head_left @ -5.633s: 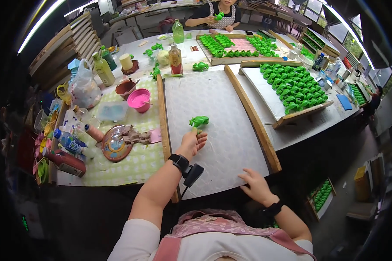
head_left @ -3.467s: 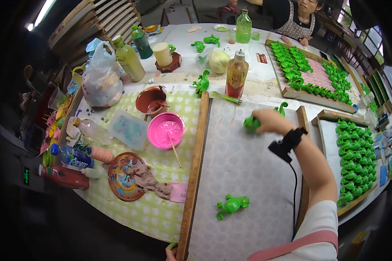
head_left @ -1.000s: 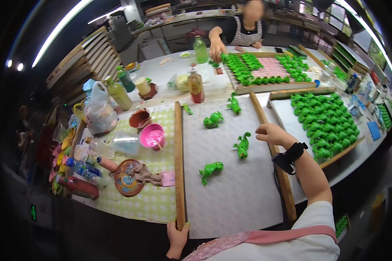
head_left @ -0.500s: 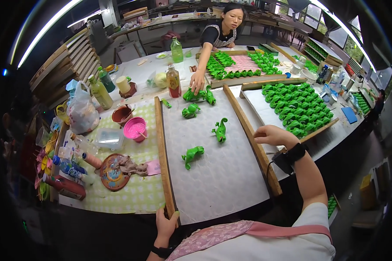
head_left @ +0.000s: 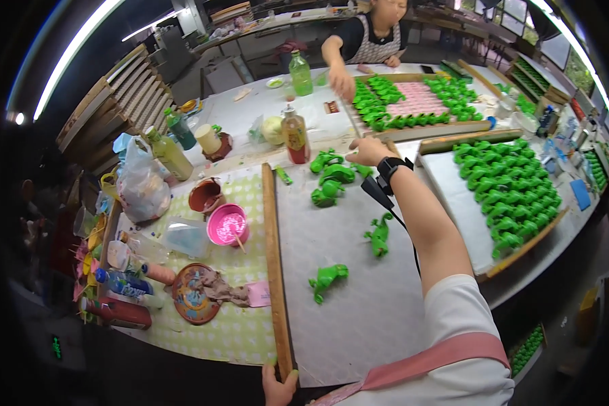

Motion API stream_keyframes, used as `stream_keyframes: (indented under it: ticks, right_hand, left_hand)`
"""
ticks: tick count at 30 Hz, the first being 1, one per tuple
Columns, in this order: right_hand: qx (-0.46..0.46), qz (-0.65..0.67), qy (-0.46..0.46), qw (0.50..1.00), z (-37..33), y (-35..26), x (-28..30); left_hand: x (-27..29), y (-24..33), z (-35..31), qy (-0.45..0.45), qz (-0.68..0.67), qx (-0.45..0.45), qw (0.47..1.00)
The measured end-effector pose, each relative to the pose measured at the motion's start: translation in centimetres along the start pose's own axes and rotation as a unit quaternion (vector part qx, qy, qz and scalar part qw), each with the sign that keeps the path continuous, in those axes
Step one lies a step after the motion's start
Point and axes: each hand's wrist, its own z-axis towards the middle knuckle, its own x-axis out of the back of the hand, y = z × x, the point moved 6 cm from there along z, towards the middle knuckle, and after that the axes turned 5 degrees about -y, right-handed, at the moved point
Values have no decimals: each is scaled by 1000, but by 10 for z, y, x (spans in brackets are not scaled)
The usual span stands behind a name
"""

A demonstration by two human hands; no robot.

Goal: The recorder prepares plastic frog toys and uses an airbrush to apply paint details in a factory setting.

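Note:
My left hand [head_left: 279, 386] is closed around the near end of a wooden rail [head_left: 280, 284], which edges a white-lined tray [head_left: 358, 331]. My right hand [head_left: 371, 152] reaches over the tray's far end, thumb and fingers apart, holding nothing that I can see. Just beneath it lies a cluster of glossy green chameleon figurines [head_left: 337, 172]. Closer to me on the same tray, one curly-tailed chameleon figurine [head_left: 379, 235] lies right of centre and another chameleon figurine [head_left: 329, 279] lies further left. My right forearm hides part of the tray's right side.
To the right, a second tray [head_left: 446, 179] holds rows of green figurines. A co-worker's hand [head_left: 342, 84] is beside a far tray of figurines. Leftward stand a red-filled bottle [head_left: 295, 135], a pink cup [head_left: 227, 225], a paint-smeared plate [head_left: 195, 304] and several bottles.
My right hand has moved from the tray's right side to its far end. The co-worker's hand has drawn back from the figurines there. My left hand keeps hold of the rail.

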Motion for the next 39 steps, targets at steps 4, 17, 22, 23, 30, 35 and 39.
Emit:
stream_keyframes:
  ticks: [4, 17, 22, 23, 30, 35, 39]
  right_hand:
    - [-118, 19, 2, 993, 50, -11, -25]
    - [11, 113, -269, 956, 67, -25, -73]
    - [88, 64, -338, 935, 20, -33, -86]
    - [113, 38, -340, 933, 10, -36, -88]
    - [116, 12, -453, 884, -4, -59, -104]
    - [224, -15, -165, 960, 53, -121, -98]
    - [219, 53, -209, 952, 79, -160, -133]
  left_hand:
    - [-2, -5, -1, 7, 13, 31, 999]
    - [-2, -8, 0, -4, 39, 27, 999]
    - [-5, -17, 1, -11, 5, 27, 1000]
    - [-5, -17, 1, -10, 2, 26, 1000]
    - [1, -2, 5, -25, 11, 29, 999]
    - [1, -2, 4, -41, 8, 42, 998]
    - [-10, -37, -3, -50, -100, 116, 987]
